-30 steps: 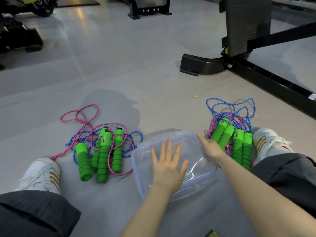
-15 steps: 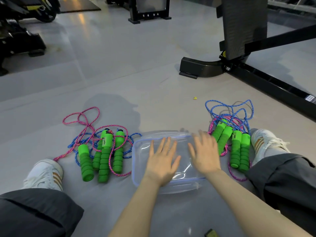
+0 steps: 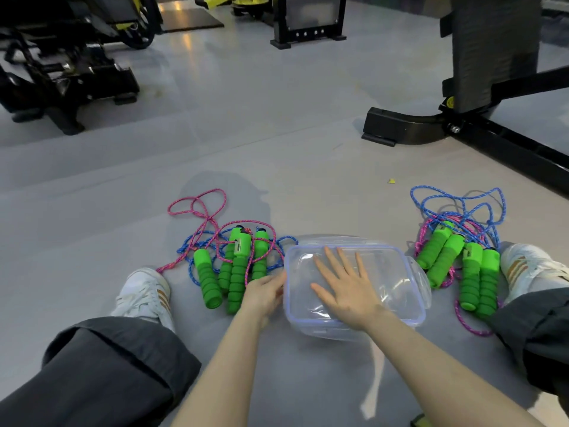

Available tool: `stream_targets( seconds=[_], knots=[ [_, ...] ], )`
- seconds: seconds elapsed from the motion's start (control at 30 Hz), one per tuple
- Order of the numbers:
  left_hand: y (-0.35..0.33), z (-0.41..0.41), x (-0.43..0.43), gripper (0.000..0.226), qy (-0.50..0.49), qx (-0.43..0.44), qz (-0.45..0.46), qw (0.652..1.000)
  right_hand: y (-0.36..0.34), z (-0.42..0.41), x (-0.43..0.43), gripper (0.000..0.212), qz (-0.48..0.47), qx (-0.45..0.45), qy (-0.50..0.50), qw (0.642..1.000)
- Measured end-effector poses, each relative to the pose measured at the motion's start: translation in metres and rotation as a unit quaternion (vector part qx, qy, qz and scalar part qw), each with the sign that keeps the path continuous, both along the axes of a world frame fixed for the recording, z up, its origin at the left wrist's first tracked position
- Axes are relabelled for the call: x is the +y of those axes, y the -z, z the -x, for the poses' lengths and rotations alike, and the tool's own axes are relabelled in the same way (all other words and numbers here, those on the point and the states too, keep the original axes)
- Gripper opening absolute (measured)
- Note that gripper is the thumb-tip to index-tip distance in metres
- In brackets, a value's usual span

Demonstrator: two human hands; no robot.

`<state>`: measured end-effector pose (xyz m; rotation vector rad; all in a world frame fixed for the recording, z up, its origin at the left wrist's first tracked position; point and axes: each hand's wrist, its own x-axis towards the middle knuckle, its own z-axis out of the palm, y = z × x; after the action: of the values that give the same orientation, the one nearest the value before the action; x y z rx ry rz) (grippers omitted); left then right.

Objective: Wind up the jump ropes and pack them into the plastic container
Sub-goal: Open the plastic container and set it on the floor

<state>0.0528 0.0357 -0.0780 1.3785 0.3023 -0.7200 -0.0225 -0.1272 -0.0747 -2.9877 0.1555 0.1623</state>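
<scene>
Altogether eight green handles (image 3: 238, 272), one container (image 3: 388, 272), right hand (image 3: 348, 291) flat, left hand (image 3: 263, 292) grip unclear.

— What colour is the container (image 3: 385, 247)?
— Clear, with a bluish-violet rim.
— And the handles left of it (image 3: 237, 272)?
— Bright green, ribbed in rings. The handles right of it (image 3: 468, 272) are the same green.
— The cords?
— A pink cord (image 3: 197, 200) with pale flecks to its left, and a blue cord (image 3: 431, 192) speckled white to its right.
— The rest?
— The shoes (image 3: 144, 291) are white with tan stripes. The trousers (image 3: 107, 365) are dark grey and the floor (image 3: 277, 134) pale grey. The frame (image 3: 400, 127) beyond the container is black.
</scene>
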Motion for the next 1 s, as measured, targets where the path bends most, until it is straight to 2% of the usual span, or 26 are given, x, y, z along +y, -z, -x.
stream_targets(
  seconds=[0.13,0.3,0.37,0.5,0.57,0.63,0.67,0.73,0.8,0.83,1.0],
  knots=[
    [0.003,0.001,0.007,0.017,-0.013,0.054,0.075,0.996,-0.004,-0.002,0.002,0.112,0.003,0.018,0.010,1.000],
    [-0.001,0.005,-0.002,0.015,-0.100,0.046,0.049,0.993,-0.002,-0.002,0.001,0.103,0.002,0.021,0.005,1.000],
    [-0.008,0.003,-0.005,0.018,-0.142,0.020,0.005,0.990,-0.004,-0.004,0.001,0.096,0.001,0.022,0.013,1.000],
    [-0.015,0.007,-0.005,0.014,-0.079,-0.090,-0.062,0.991,-0.008,-0.002,-0.005,0.103,-0.044,0.022,0.030,0.998],
    [-0.008,0.010,-0.005,0.014,-0.063,-0.134,-0.084,0.985,-0.010,0.004,-0.017,0.090,-0.068,-0.044,0.103,0.991],
    [-0.002,0.010,-0.008,0.015,-0.057,-0.183,-0.140,0.971,-0.011,0.013,-0.038,0.072,-0.034,-0.144,0.242,0.959],
    [0.000,0.010,-0.011,0.018,-0.052,-0.211,-0.176,0.960,-0.010,0.018,-0.053,0.062,-0.021,-0.153,0.323,0.934],
    [-0.001,0.011,-0.021,0.040,-0.027,-0.248,-0.216,0.944,-0.015,0.027,-0.080,0.051,-0.079,-0.087,0.442,0.889],
    [-0.006,0.015,-0.031,0.054,-0.003,-0.271,-0.223,0.936,-0.021,0.033,-0.094,0.049,-0.213,-0.042,0.483,0.848],
    [-0.008,0.017,-0.035,0.056,-0.002,-0.280,-0.228,0.933,-0.024,0.034,-0.096,0.049,-0.263,-0.054,0.494,0.827],
    [-0.035,0.018,-0.045,0.056,-0.047,-0.320,-0.198,0.925,-0.040,0.032,-0.097,0.034,-0.316,-0.177,0.529,0.768]
  ],
)
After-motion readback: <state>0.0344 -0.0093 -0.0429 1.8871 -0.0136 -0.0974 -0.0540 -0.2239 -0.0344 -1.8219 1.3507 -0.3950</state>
